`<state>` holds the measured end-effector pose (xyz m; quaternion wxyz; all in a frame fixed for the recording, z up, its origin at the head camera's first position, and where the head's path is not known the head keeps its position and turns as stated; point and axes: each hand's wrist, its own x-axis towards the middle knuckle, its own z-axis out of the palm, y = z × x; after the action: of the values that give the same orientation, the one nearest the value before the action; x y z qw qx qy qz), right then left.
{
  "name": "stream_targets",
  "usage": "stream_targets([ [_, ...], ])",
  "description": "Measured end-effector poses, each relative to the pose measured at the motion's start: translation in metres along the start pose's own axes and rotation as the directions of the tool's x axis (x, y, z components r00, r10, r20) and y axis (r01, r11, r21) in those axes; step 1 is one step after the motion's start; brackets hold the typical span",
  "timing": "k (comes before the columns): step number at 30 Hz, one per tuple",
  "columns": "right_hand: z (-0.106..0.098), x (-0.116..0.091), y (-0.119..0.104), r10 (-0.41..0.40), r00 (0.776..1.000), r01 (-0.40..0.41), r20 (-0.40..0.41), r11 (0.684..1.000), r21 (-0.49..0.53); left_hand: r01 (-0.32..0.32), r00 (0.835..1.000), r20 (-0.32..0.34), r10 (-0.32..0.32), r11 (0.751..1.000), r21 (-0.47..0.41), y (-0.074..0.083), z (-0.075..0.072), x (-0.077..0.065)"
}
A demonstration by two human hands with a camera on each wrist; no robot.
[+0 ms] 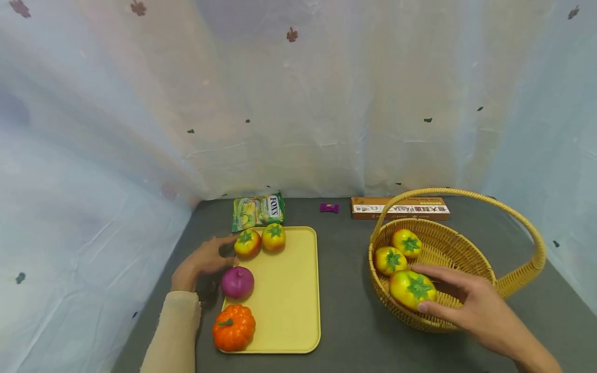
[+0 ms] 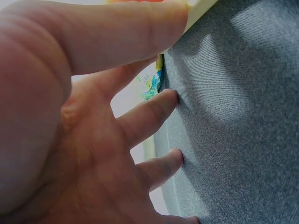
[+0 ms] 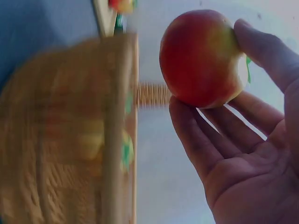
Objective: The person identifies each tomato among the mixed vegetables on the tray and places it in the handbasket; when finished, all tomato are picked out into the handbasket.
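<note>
My right hand (image 1: 482,303) holds a yellow-and-red persimmon (image 3: 203,58) with a green leafy top, pinched between thumb and fingertips. In the right wrist view the fruit is above the rim of the wicker basket (image 1: 471,254). Two more persimmons (image 1: 391,260) lie inside, at the basket's left. My left hand (image 1: 210,257) is at the left edge of a yellow tray (image 1: 286,295), fingers spread, fingertips at the grey cloth in the left wrist view. Close to it on the tray are a persimmon (image 1: 247,244), another persimmon (image 1: 273,237) and a purple onion (image 1: 238,283).
An orange pumpkin (image 1: 234,328) sits at the tray's near left corner. Behind the tray lies a green FOX'S candy bag (image 1: 258,211). Farther right are a small purple wrapped sweet (image 1: 329,207) and a pasta box (image 1: 401,208). The basket's tall handle (image 1: 522,220) arches up over it.
</note>
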<state>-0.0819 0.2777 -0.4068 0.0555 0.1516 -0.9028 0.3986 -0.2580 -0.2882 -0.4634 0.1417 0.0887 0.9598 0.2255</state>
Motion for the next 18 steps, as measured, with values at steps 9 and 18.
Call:
stream_targets([
  [9,-0.040,-0.021,0.035,0.220,0.975,-0.206,0.025,0.943,-0.260,0.010,1.000,0.009,-0.010,1.000,0.005,0.001,0.001,0.001],
  [18,-0.037,-0.015,0.045,0.278,0.943,-0.226,0.180,0.937,-0.265,-0.001,1.000,0.002,0.001,1.000,0.008,-0.001,0.001,0.001],
])
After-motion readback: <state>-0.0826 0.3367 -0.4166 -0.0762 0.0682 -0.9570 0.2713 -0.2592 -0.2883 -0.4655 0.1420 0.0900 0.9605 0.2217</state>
